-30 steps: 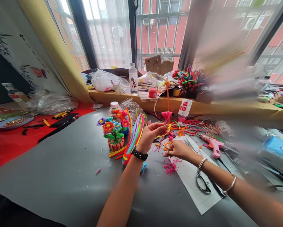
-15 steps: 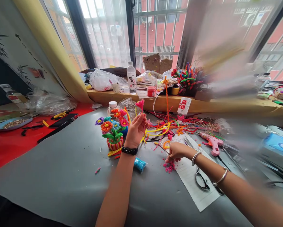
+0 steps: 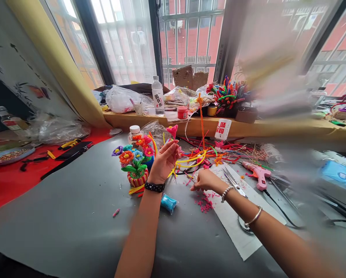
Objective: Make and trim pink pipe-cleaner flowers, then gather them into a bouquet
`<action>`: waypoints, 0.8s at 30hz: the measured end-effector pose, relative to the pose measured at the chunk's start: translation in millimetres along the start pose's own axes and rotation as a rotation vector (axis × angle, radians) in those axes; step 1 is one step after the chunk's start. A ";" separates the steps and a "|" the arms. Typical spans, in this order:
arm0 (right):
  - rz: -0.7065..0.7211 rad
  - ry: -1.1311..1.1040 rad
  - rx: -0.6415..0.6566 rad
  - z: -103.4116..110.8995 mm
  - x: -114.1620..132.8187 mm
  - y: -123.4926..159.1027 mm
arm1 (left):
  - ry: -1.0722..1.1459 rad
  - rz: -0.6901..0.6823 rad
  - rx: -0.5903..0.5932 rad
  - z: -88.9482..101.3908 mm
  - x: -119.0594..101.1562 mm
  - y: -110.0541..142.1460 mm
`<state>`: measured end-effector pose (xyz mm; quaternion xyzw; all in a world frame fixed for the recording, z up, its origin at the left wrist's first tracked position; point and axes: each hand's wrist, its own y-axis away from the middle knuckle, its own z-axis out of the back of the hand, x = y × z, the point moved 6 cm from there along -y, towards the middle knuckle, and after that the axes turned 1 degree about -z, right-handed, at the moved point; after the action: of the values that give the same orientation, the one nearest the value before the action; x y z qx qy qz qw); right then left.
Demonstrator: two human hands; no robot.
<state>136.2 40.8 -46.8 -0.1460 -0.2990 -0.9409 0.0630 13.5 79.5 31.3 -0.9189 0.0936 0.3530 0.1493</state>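
Between the fingertips of my left hand (image 3: 164,162) is a pink pipe-cleaner flower (image 3: 172,130), bloom up, its thin stem hanging below the fingers. My right hand (image 3: 206,180) is closed around a thin metal tool (image 3: 189,177) whose tip points up and left; the fingers hide most of it, so its kind is unclear. The two hands are apart. Pink fuzz clippings (image 3: 205,203) lie below my right hand. Large scissors (image 3: 233,181) rest on a white paper sheet (image 3: 239,243), partly behind my right forearm.
Left of my left hand stands a pot of pipe-cleaner flowers (image 3: 136,179). A blue packet (image 3: 168,203) lies beside my left wrist. Yellow and red pipe cleaners clutter the back, with an upright orange stem (image 3: 202,127). A pink glue gun (image 3: 258,174) with its cord is at right.
My left hand has moved left with the pink flower, away from my right hand, and now covers the colourful strip bundle. My right hand dipped, then shifted slightly up and left, still holding the tool.
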 end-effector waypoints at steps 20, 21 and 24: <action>-0.096 0.036 -0.221 10.4 0.6 -1.0 | 0.224 -0.031 -0.144 -0.1 -16.7 4.4; -0.087 0.015 -0.232 10.9 1.1 -1.0 | 0.200 -0.027 -0.166 2.4 -15.1 3.5; -0.053 -0.081 -0.293 15.0 1.8 0.6 | 0.091 -0.016 -0.209 8.4 -9.2 1.2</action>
<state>138.1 48.9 -34.3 -0.1837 -0.1644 -0.9691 0.0040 1.2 81.8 31.3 -0.9452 0.0556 0.3175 0.0509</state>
